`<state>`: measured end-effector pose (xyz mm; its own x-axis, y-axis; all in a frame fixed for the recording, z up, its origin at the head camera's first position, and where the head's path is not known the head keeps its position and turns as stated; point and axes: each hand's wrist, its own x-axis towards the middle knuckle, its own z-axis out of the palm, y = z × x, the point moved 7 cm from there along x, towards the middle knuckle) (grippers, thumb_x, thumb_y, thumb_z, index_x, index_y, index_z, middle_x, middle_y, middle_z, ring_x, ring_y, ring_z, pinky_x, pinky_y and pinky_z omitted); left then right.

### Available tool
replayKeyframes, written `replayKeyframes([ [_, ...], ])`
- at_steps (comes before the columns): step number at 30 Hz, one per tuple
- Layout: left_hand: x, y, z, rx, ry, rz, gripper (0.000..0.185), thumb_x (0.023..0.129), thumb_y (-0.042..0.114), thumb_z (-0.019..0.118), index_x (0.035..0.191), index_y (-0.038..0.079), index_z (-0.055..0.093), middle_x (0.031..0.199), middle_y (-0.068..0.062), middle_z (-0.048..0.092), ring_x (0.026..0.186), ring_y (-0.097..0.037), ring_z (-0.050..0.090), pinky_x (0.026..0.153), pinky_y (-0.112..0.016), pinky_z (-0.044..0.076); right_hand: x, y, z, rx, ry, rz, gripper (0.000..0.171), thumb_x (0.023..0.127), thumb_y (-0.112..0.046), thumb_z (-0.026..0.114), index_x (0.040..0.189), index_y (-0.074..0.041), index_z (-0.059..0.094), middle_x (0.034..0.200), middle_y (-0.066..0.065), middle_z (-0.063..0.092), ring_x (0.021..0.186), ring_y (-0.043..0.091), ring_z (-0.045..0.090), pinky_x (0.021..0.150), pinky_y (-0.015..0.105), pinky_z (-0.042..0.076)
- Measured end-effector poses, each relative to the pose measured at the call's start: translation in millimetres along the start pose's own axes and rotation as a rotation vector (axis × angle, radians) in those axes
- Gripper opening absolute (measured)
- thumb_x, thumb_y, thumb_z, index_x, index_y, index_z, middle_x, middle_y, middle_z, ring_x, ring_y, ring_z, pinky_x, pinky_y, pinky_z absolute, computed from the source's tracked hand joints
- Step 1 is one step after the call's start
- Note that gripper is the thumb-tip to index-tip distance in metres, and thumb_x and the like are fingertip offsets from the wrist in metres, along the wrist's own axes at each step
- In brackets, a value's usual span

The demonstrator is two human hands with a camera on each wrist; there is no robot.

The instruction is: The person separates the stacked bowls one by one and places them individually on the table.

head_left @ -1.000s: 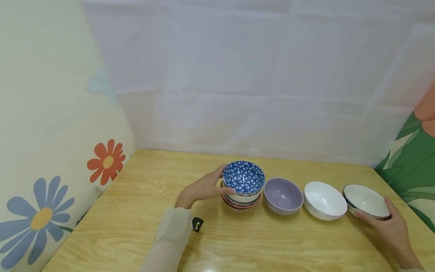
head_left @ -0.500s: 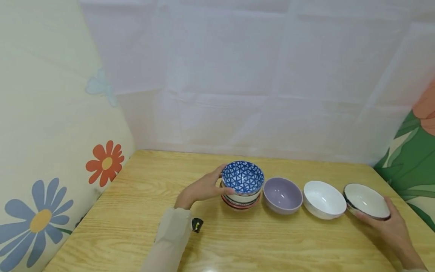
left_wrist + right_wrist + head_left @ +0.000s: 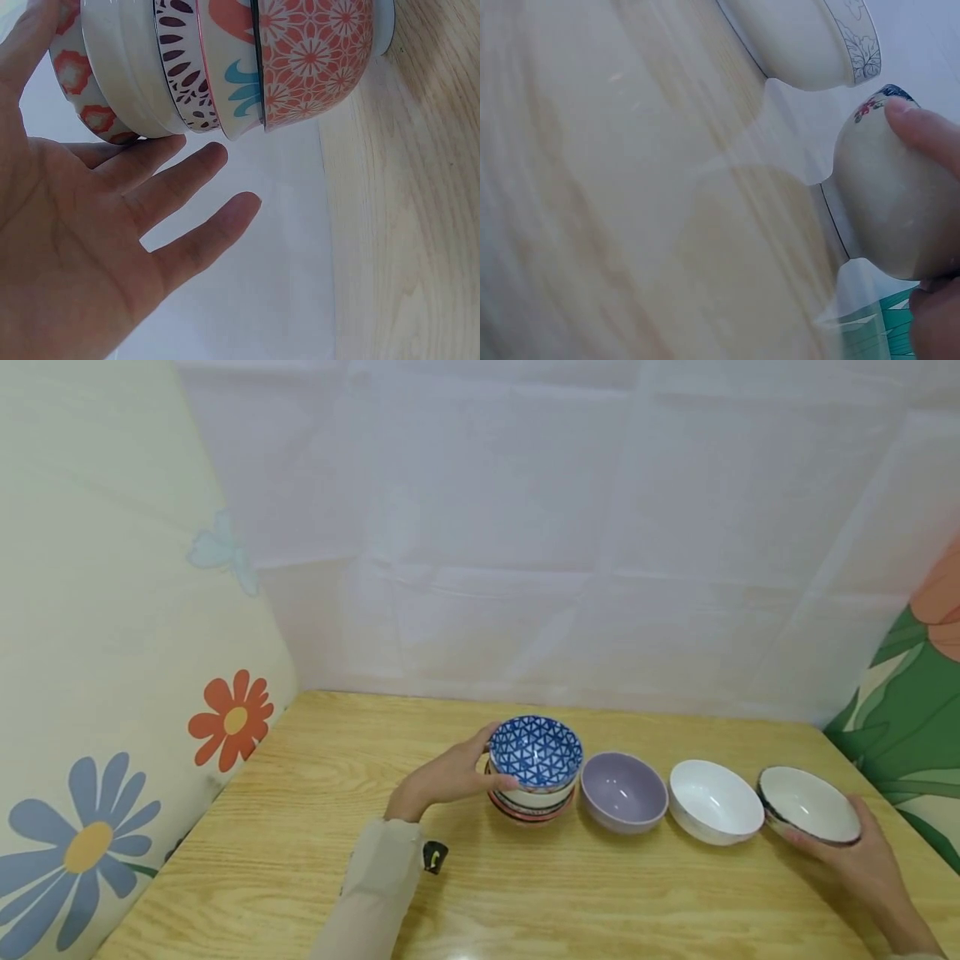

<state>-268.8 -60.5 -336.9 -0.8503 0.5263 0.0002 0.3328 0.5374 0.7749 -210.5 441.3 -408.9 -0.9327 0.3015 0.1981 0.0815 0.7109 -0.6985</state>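
Note:
My left hand (image 3: 442,772) grips a bowl with a blue triangle pattern inside (image 3: 537,752), the top one of a stack. Thumb and index finger span its sides; in the left wrist view the other fingers (image 3: 180,184) spread beside the stack. Below it sit several nested bowls, the lowest a red bowl with white flowers (image 3: 311,64). At the far right of the row, my right hand (image 3: 870,860) holds a cream bowl with a dark rim (image 3: 810,802). The right wrist view shows its pale outside (image 3: 892,180), with the thumb near the rim and its foot at the tabletop.
Between the hands stand a purple bowl (image 3: 624,789) and a white bowl (image 3: 716,797), side by side on the wooden table (image 3: 570,893). A white cloth (image 3: 487,527) hangs behind. Flowered fabric covers the left (image 3: 135,635) and right sides. Something small and black (image 3: 435,856) is at my left cuff.

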Motion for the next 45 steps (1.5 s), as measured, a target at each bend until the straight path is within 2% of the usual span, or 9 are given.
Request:
replayKeyframes([
  [8, -0.2, 1.2, -0.5, 0.006, -0.003, 0.004, 0.091, 0.085, 0.043, 0.068, 0.154, 0.017, 0.015, 0.153, -0.012, 0.033, 0.141, -0.034, 0.031, 0.112, -0.055, 0.029, 1, -12, -9, -0.012, 0.056, -0.067, 0.071, 0.075, -0.024, 0.081, 0.123, 0.006, 0.036, 0.103, 0.013, 0.047, 0.079, -0.015, 0.031, 0.060, 0.013, 0.030],
  [12, -0.4, 1.5, -0.7, 0.006, -0.002, 0.004, 0.091, 0.085, 0.043, 0.069, 0.154, 0.017, 0.016, 0.153, -0.011, 0.033, 0.141, -0.033, 0.031, 0.112, -0.055, 0.028, 3, -18, -12, -0.015, 0.040, -0.064, 0.072, 0.078, -0.023, 0.079, 0.123, 0.009, 0.033, 0.110, 0.028, 0.045, 0.076, -0.017, 0.032, 0.057, 0.011, 0.031],
  [16, -0.9, 1.4, -0.8, 0.005, -0.001, 0.002, 0.090, 0.085, 0.043, 0.069, 0.154, 0.017, 0.016, 0.153, -0.011, 0.033, 0.141, -0.033, 0.031, 0.112, -0.055, 0.029, 3, -22, -13, 0.026, 0.018, -0.064, 0.087, 0.082, -0.022, 0.075, 0.142, 0.009, 0.020, 0.133, 0.038, 0.033, 0.109, 0.011, 0.050, 0.090, 0.014, 0.038],
  [19, -1.2, 0.8, -0.7, 0.011, 0.001, -0.002, 0.091, 0.085, 0.043, 0.068, 0.154, 0.017, 0.015, 0.153, -0.011, 0.033, 0.141, -0.033, 0.031, 0.112, -0.055, 0.029, 2, -24, -12, 0.064, -0.010, -0.046, 0.101, 0.085, -0.023, 0.071, 0.150, 0.004, -0.002, 0.153, 0.036, 0.003, 0.141, 0.040, 0.012, 0.117, 0.029, 0.010],
  [20, -1.2, 0.5, -0.6, 0.011, 0.001, -0.003, 0.091, 0.085, 0.043, 0.069, 0.154, 0.017, 0.015, 0.154, -0.011, 0.033, 0.141, -0.033, 0.031, 0.112, -0.055, 0.029, 2, -24, -11, 0.078, -0.021, -0.036, 0.104, 0.087, -0.023, 0.069, 0.150, 0.002, -0.009, 0.154, 0.032, -0.007, 0.141, 0.045, -0.002, 0.118, 0.037, 0.001],
  [29, -0.9, 0.6, 0.0, 0.010, -0.003, 0.007, 0.090, 0.085, 0.044, 0.068, 0.154, 0.017, 0.015, 0.154, -0.011, 0.032, 0.141, -0.033, 0.031, 0.112, -0.055, 0.029, 6, -36, -13, 0.110, -0.033, -0.012, 0.107, 0.086, -0.027, 0.070, 0.151, -0.003, -0.012, 0.155, 0.025, -0.016, 0.137, 0.055, -0.009, 0.107, 0.069, 0.007],
  [33, -0.7, 0.6, 0.2, 0.008, -0.002, 0.008, 0.090, 0.085, 0.043, 0.068, 0.154, 0.017, 0.015, 0.154, -0.011, 0.032, 0.141, -0.033, 0.031, 0.112, -0.055, 0.029, 6, -47, -11, 0.111, -0.036, -0.048, 0.104, 0.087, -0.025, 0.070, 0.151, -0.002, -0.008, 0.156, 0.026, -0.012, 0.140, 0.050, -0.008, 0.113, 0.060, 0.004],
  [38, -0.8, 0.1, 0.6, 0.005, -0.006, 0.004, 0.090, 0.085, 0.043, 0.068, 0.154, 0.017, 0.015, 0.154, -0.011, 0.032, 0.141, -0.033, 0.030, 0.112, -0.055, 0.028, 6, -57, -6, 0.134, -0.066, -0.093, 0.101, 0.088, -0.023, 0.068, 0.151, -0.003, -0.008, 0.156, 0.024, -0.012, 0.142, 0.044, -0.009, 0.111, 0.007, 0.003],
  [45, -1.1, 0.6, -1.0, 0.011, 0.001, 0.003, 0.089, 0.085, 0.043, 0.068, 0.154, 0.018, 0.016, 0.154, -0.010, 0.031, 0.142, -0.032, 0.029, 0.113, -0.054, 0.027, 6, -73, 5, 0.174, -0.129, -0.102, 0.102, 0.089, -0.024, 0.068, 0.151, -0.005, -0.011, 0.156, 0.023, -0.014, 0.141, 0.045, -0.011, 0.114, 0.014, 0.001],
])
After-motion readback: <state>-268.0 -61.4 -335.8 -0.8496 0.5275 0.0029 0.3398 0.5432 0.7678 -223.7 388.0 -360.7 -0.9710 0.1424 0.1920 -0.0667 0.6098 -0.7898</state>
